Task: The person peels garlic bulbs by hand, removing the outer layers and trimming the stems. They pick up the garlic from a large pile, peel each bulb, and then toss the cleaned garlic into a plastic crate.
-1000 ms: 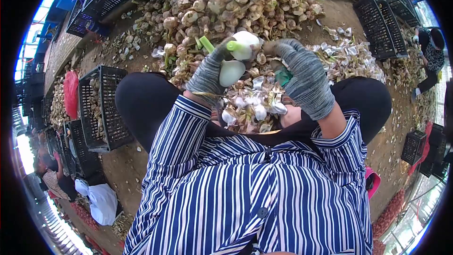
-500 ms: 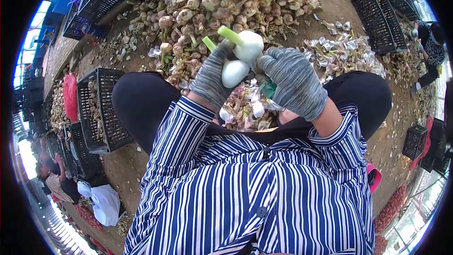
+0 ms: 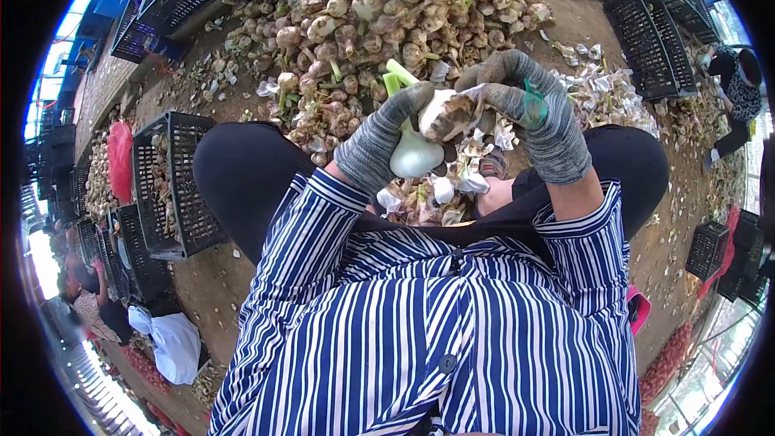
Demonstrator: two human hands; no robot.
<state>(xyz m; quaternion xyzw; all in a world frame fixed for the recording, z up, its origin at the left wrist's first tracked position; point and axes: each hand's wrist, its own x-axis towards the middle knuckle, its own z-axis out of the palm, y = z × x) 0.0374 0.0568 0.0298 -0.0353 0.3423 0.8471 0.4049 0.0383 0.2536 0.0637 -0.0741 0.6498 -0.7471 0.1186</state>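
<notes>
Two garlic bulbs with green stems are gripped in my left hand, which wears a grey knit glove. The lower one is a clean white bulb; the upper one, a partly peeled bulb, shows dirty brown skin on its right side. My right hand, also gloved and with a green band at the thumb, pinches the skin of that upper bulb. Beyond the hands lies a big heap of unpeeled garlic. Loose peelings lie below the hands, between the legs.
A black crate stands left of the left knee, near a red net bag. Another black crate is at the upper right, beside scattered peelings. One person is at the far right, another at the lower left.
The upper bulb now shows brown skin where a clean white one was before. My right hand has turned and moved up and to the right, its green band now facing the camera.
</notes>
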